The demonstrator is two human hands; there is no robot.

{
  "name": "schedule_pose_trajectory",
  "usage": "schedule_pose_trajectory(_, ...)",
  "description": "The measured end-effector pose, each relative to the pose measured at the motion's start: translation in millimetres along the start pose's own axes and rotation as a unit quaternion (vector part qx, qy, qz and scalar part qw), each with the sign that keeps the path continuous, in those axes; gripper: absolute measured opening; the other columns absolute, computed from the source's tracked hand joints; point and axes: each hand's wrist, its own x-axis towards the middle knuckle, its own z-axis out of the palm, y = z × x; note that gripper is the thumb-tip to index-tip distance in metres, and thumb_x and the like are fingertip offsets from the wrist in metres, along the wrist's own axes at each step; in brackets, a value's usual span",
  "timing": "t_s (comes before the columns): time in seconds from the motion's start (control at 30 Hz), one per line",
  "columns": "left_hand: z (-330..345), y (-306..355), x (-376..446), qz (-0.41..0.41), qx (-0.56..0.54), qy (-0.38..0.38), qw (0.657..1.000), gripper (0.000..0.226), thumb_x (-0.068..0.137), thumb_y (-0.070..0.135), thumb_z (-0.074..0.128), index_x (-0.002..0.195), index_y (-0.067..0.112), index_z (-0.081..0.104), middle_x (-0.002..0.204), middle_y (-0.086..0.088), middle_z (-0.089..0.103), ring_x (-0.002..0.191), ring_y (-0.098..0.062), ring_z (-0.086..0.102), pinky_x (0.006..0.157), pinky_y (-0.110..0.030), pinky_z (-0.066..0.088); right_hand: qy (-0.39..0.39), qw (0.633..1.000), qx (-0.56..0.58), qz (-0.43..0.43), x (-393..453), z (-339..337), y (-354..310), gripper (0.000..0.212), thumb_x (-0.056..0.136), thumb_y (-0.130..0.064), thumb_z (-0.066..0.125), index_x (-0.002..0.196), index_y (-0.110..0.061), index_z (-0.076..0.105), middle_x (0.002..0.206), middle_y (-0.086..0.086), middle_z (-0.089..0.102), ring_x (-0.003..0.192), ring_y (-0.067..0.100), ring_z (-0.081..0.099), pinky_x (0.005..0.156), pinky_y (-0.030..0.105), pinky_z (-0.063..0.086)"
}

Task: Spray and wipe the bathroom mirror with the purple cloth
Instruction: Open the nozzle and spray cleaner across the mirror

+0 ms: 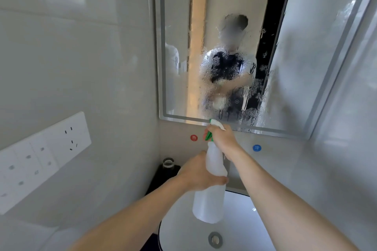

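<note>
The right hand point(221, 138) held the spray bottle point(210, 185) by its neck, its grip curled round the green trigger point(208, 136), nozzle aimed at the mirror point(224, 57). The left hand point(199, 173) had its grip wrapped round the bottle's body, above the white basin point(240, 228). Droplets covered the mirror's lower middle. A socket panel point(42, 157) sat on the left wall. The purple cloth was nowhere in sight.

A dark countertop point(163, 177) carries a round white basin point(183, 228) at six o'clock and a dark bottle point(168, 166) just beside it, at eleven o'clock from the basin.
</note>
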Motion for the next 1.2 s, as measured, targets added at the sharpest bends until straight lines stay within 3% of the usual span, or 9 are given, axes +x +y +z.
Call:
schedule_pose_trajectory(0.07,-9,-6,-6,-0.017,0.011,0.009,1.000,0.069,0.060,0.065,0.080,0.116,0.035,0.054,0.107,0.014,0.065,0.100,-0.012,0.066,0.085,-0.040,0.059,-0.018,1.000,0.012,0.003,1,11,-1,0.024,0.089,-0.024,0.056,0.084,-0.005,0.070,0.095,0.016,0.076,0.082,0.026,0.069,0.084,0.042,0.055)
schedule_pose_trajectory(0.17,-20,-21,-12,-0.042,0.026,0.019,0.999,0.078,0.058,0.070,0.078,0.122,0.033,0.051,0.107,0.016,0.064,0.099,-0.010,0.065,0.084,-0.038,0.059,-0.032,0.999,0.027,0.001,2,30,-3,0.031,0.095,-0.027,0.055,0.101,0.001,0.067,0.083,0.013,0.076,0.075,0.022,0.069,0.070,0.030,0.053)
schedule_pose_trajectory(0.37,-31,-44,-14,-0.059,0.015,0.029,0.998,0.070,0.054,0.072,0.078,0.112,0.040,0.055,0.104,0.018,0.067,0.097,-0.007,0.066,0.086,-0.041,0.059,-0.030,0.997,0.075,-0.003,4,60,-2,0.018,0.097,-0.015,0.053,0.082,-0.006,0.059,0.069,0.012,0.060,0.056,0.022,0.057,0.059,0.032,0.049)
schedule_pose_trajectory(0.6,-46,-52,-16,-0.071,0.007,0.046,0.996,0.081,0.052,0.072,0.076,0.122,0.036,0.053,0.110,0.016,0.066,0.102,-0.011,0.066,0.088,-0.042,0.059,-0.031,0.995,0.096,-0.027,6,79,-10,0.020,0.098,-0.020,0.054,0.083,-0.007,0.058,0.069,0.008,0.060,0.063,0.023,0.057,0.066,0.034,0.048)
schedule_pose_trajectory(0.77,-53,-57,-15,-0.086,0.017,0.055,0.995,0.088,0.051,0.074,0.076,0.126,0.036,0.050,0.113,0.016,0.064,0.105,-0.012,0.064,0.089,-0.041,0.058,-0.034,0.996,0.057,-0.057,10,86,-14,0.028,0.095,-0.021,0.053,0.072,-0.008,0.065,0.069,0.009,0.066,0.061,0.019,0.059,0.066,0.029,0.047)
schedule_pose_trajectory(0.93,-46,-62,-19,-0.088,0.000,0.052,0.995,0.081,0.053,0.071,0.078,0.121,0.036,0.052,0.111,0.017,0.064,0.103,-0.010,0.065,0.089,-0.041,0.059,-0.045,0.998,0.038,-0.035,11,91,-5,0.027,0.096,-0.014,0.049,0.074,-0.006,0.063,0.067,0.010,0.064,0.054,0.016,0.058,0.050,0.019,0.047)
schedule_pose_trajectory(1.1,-40,-63,-24,-0.085,-0.004,0.043,0.995,0.071,0.057,0.066,0.078,0.117,0.035,0.055,0.111,0.016,0.064,0.103,-0.009,0.064,0.090,-0.042,0.059,-0.030,0.998,0.033,-0.033,10,91,5,0.019,0.087,-0.020,0.052,0.073,-0.009,0.058,0.067,0.014,0.056,0.058,0.023,0.056,0.061,0.036,0.048)
schedule_pose_trajectory(1.2,-46,-55,-20,-0.088,-0.010,0.056,0.995,0.071,0.058,0.063,0.080,0.119,0.036,0.054,0.111,0.017,0.065,0.104,-0.010,0.065,0.091,-0.042,0.059,-0.015,0.999,0.026,-0.041,10,85,-6,0.024,0.090,-0.025,0.053,0.070,-0.012,0.057,0.068,0.011,0.061,0.062,0.024,0.058,0.065,0.035,0.048)
